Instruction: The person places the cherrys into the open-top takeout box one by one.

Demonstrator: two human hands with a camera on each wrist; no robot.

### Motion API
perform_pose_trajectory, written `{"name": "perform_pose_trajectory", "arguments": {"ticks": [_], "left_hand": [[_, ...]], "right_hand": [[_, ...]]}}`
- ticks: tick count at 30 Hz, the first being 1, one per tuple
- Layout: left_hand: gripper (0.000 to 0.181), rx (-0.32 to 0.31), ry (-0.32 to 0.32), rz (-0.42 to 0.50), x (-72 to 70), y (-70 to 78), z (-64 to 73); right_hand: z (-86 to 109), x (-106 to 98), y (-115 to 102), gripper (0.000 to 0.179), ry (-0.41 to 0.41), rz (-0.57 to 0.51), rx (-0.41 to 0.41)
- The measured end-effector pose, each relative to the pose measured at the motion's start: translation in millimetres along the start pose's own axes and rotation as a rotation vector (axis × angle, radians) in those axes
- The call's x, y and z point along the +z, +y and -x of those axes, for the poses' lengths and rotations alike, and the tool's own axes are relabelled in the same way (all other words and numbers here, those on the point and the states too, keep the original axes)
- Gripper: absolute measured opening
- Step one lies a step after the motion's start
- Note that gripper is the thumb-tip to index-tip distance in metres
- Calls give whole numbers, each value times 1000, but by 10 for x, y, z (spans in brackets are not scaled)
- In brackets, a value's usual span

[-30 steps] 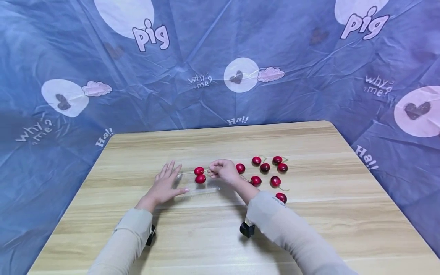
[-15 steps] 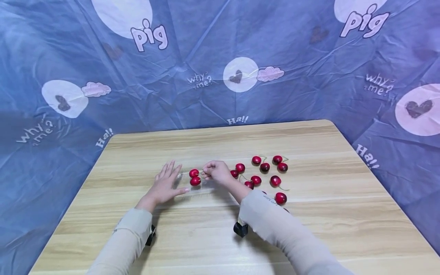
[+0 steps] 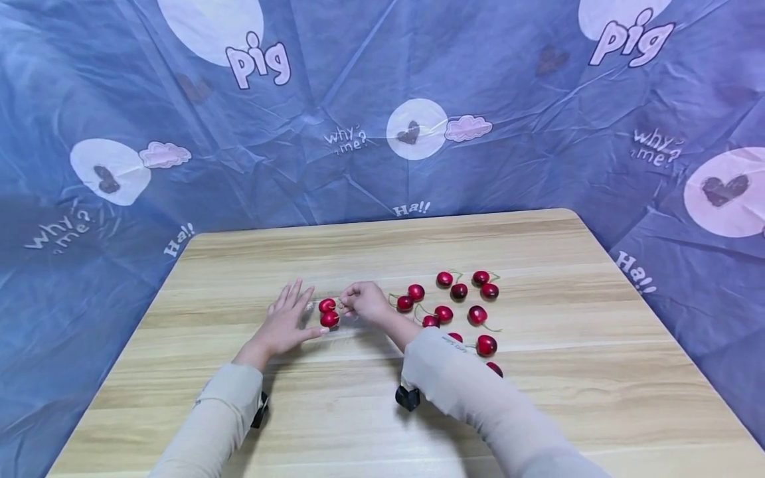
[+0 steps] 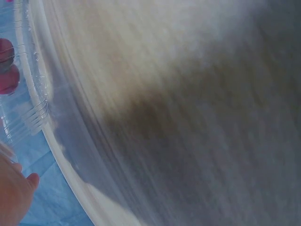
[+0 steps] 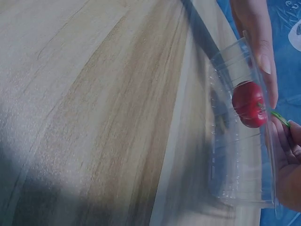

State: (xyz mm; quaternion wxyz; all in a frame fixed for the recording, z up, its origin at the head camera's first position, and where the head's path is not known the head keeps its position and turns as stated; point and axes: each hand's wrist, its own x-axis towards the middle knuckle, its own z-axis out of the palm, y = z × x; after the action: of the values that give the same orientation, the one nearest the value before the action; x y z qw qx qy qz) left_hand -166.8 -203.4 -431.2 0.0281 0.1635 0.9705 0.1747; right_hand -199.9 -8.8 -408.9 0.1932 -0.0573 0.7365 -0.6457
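My right hand (image 3: 364, 302) pinches the green stem (image 5: 281, 118) of a pair of red cherries (image 3: 329, 319). These cherries hang in a clear plastic box (image 5: 242, 176), seen through its wall in the right wrist view. Whether they touch its bottom I cannot tell. With fingers spread and straight, my left hand (image 3: 285, 324) rests at the left end of the box, its thumb along the near side. In the left wrist view the box (image 4: 35, 115) and two cherries (image 4: 8, 79) show at the left edge. The box's outline is faint in the head view.
Several more cherries (image 3: 443, 314) with stems lie on the wooden table (image 3: 335, 411) to the right of the right hand, some partly behind the right forearm. A blue patterned cloth (image 3: 335, 179) hangs behind the table. A small black camera (image 3: 408, 398) sits at the right wrist.
My right hand has moved left and slightly nearer, carrying the pair of cherries towards my left hand. More of the loose cherries show beside the right arm. The left hand has stayed in place.
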Motion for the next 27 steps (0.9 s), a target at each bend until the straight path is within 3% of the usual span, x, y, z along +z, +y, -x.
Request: {"name": "perform_pose_trajectory", "arguments": {"ticks": [11,27], "left_hand": [[94,-13,2,-12,-27,3,26],[93,-16,-9,-11,-46,30,-3]], "right_hand": [[-59,138,61,12,-32,0,33],[-135,168,58,14,-60,35,74]]}}
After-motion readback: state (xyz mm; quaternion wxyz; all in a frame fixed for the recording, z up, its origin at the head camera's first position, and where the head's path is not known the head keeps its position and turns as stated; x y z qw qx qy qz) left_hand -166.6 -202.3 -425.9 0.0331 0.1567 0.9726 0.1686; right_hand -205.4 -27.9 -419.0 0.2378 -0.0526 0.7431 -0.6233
